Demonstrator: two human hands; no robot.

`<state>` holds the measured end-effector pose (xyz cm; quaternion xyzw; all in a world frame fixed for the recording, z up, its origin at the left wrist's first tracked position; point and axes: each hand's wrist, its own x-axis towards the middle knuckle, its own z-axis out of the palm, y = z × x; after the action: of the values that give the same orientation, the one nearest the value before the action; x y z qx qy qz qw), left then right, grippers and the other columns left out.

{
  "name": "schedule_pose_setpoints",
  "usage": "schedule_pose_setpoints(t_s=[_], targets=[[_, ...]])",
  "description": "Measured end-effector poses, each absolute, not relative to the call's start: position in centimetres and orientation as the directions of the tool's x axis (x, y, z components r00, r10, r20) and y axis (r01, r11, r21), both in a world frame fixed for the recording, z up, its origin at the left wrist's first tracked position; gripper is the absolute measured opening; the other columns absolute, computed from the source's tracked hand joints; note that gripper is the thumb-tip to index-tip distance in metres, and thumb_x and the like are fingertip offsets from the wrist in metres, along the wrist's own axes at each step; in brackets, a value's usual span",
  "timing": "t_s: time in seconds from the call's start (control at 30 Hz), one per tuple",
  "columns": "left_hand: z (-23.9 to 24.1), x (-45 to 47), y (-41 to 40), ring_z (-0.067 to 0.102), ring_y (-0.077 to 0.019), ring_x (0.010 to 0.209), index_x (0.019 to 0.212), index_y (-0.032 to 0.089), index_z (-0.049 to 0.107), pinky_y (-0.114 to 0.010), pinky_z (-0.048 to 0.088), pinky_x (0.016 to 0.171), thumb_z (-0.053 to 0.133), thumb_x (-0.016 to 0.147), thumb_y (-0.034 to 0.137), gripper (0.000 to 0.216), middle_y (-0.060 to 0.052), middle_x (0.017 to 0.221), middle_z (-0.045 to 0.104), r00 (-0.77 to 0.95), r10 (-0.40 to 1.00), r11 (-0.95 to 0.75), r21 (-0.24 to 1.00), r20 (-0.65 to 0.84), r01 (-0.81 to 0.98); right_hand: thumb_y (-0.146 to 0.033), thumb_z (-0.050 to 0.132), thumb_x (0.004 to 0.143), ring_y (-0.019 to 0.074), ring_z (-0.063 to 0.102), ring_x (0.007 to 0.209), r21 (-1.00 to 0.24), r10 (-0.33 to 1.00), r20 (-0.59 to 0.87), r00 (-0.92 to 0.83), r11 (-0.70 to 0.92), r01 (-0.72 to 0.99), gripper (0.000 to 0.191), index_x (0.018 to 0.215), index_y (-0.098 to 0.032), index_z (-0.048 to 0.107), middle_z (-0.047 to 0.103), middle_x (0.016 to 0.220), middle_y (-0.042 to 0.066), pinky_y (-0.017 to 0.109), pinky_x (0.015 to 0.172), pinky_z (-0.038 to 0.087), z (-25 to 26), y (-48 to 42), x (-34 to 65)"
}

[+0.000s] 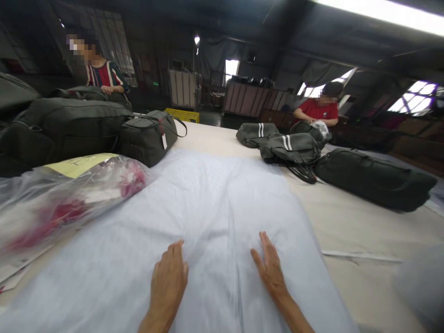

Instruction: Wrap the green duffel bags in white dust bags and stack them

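A large sheet of thin, pale blue-white plastic film [215,199] lies spread over the table in front of me. My left hand [169,280] rests palm down on it near the front edge, fingers together. My right hand [269,268] lies flat on the film a little to the right, fingers stretched forward. A raised crease in the film runs between the two hands. Neither hand grips anything.
A clear bag with red and yellow contents [65,194] lies at the left. Dark green duffel bags [69,127] are stacked behind it; more bags [373,178] lie at the right. Two people [317,111] work at the table's far side.
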<state>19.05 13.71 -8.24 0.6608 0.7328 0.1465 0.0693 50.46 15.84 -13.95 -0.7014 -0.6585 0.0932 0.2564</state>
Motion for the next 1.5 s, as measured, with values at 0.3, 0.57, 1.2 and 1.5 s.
schedule_pose_setpoints(t_s=[0.3, 0.57, 1.2, 1.5], targets=[[-14.2, 25.6, 25.1, 0.053, -0.0292, 0.127, 0.122, 0.02, 0.061, -0.054, 0.04, 0.107, 0.054, 0.085, 0.022, 0.037, -0.012, 0.133, 0.062, 0.113, 0.927, -0.226, 0.292, 0.358, 0.929, -0.063, 0.037, 0.088, 0.0322, 0.028, 0.144, -0.26, 0.937, 0.282, 0.206, -0.133, 0.957, 0.08, 0.145, -0.008, 0.038, 0.035, 0.154, 0.019, 0.054, 0.116, 0.024, -12.9, 26.3, 55.2], [-14.5, 21.8, 25.7, 0.064, -0.0238, 0.11, 0.114, 0.02, 0.064, -0.041, 0.05, 0.097, 0.042, 0.094, 0.045, 0.039, -0.007, 0.118, 0.07, -0.185, 0.958, -0.139, 0.917, 0.22, 0.373, -0.057, 0.016, 0.093, 0.0262, 0.029, 0.145, -0.48, 0.917, 0.256, 0.306, -0.154, 0.864, 0.074, 0.143, -0.009, 0.043, 0.043, 0.15, 0.012, 0.049, 0.12, 0.018, -16.2, 26.7, 56.7], [-9.1, 18.4, 25.2, 0.068, -0.0255, 0.093, 0.119, 0.025, 0.052, -0.034, 0.046, 0.08, 0.044, 0.089, 0.049, 0.039, -0.004, 0.098, 0.072, 0.126, 0.965, 0.042, 0.613, -0.228, 0.789, -0.057, 0.024, 0.098, 0.0277, 0.054, 0.127, -0.407, 0.993, -0.108, 0.047, -0.088, 0.909, 0.06, 0.128, -0.021, 0.062, 0.061, 0.134, 0.01, 0.047, 0.107, 0.04, -7.5, 30.2, 40.7], [-8.5, 20.9, 24.3, 0.041, -0.0282, 0.136, 0.104, 0.024, 0.07, -0.045, 0.027, 0.115, 0.058, 0.076, 0.01, 0.033, -0.006, 0.144, 0.051, 0.401, 0.914, -0.328, 0.458, -0.068, 0.826, -0.049, 0.032, 0.099, 0.0229, 0.013, 0.149, -0.193, 0.981, 0.076, -0.181, 0.193, 0.962, 0.056, 0.15, -0.024, 0.033, 0.025, 0.159, 0.004, 0.05, 0.121, 0.01, -13.5, 32.1, 41.7]])
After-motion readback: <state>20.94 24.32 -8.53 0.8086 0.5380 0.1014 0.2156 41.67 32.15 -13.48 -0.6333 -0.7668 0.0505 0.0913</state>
